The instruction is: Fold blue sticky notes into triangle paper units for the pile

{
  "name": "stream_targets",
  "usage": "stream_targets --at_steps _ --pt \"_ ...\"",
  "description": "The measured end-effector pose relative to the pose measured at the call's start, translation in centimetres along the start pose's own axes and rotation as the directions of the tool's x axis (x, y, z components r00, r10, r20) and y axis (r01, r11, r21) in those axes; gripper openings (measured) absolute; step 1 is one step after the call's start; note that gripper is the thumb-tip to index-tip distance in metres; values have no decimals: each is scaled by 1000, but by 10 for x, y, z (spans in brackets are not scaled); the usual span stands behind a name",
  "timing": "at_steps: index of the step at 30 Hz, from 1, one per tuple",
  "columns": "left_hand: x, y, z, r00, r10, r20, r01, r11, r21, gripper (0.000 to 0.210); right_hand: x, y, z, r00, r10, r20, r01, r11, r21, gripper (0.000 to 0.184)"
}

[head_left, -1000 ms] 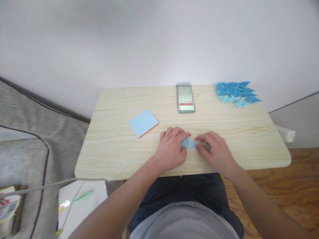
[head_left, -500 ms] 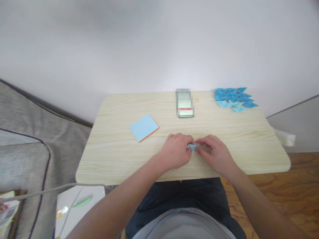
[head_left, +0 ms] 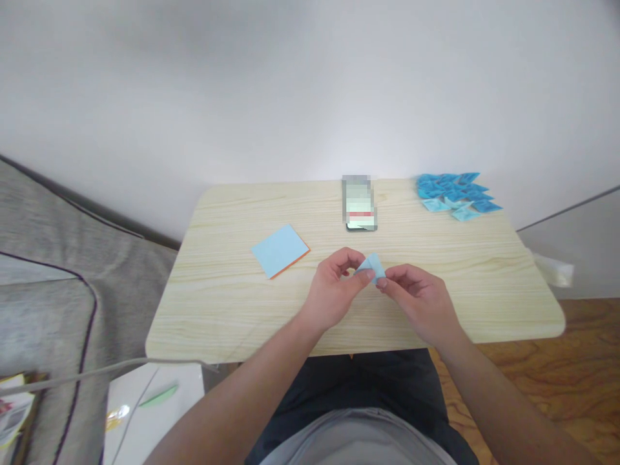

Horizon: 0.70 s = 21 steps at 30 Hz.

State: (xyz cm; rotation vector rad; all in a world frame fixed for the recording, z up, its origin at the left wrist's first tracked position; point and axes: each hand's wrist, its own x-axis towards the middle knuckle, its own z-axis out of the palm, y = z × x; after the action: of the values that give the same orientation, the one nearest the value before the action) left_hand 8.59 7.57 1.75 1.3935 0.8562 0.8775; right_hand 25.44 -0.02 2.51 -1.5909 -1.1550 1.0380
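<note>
A small folded piece of light blue paper (head_left: 372, 263) is held between my two hands over the front middle of the table. My left hand (head_left: 336, 284) pinches its left side, the thumb lying across the paper's face. At the lower right corner, the thumb and fingertips of my right hand (head_left: 420, 297) grip the paper as well. Its upper edge comes to a point. Fingers cover its lower and side edges.
On the light wooden table (head_left: 217, 258) lies a stack of light blue paper sheets (head_left: 279, 250) with an orange edge. A phone (head_left: 359, 203) with a blurred screen is at the back. Several folded blue paper pieces (head_left: 453, 190) sit at the back right, near the wall.
The folded paper has been turned up so that its broad face shows. My left hand has opened out from around it, with its thumb now on the face.
</note>
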Motion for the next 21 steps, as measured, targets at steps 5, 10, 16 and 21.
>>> stream_targets --at_steps 5,10,16,21 --pt "-3 10 -7 978 204 -37 -179 920 348 9 6 -1 -5 948 -317 -29 278 869 -409 6" --pt "-7 5 -17 930 351 110 -335 686 646 9 12 10 -7 840 -538 77 465 639 -613 9" --pt "-14 -11 -26 896 304 325 -435 448 781 15 9 33 -4 821 -537 195 502 516 -694 11" --pt "-13 -13 -28 891 247 381 -452 407 794 20 6 40 -6 835 -518 187 492 550 -675 13"
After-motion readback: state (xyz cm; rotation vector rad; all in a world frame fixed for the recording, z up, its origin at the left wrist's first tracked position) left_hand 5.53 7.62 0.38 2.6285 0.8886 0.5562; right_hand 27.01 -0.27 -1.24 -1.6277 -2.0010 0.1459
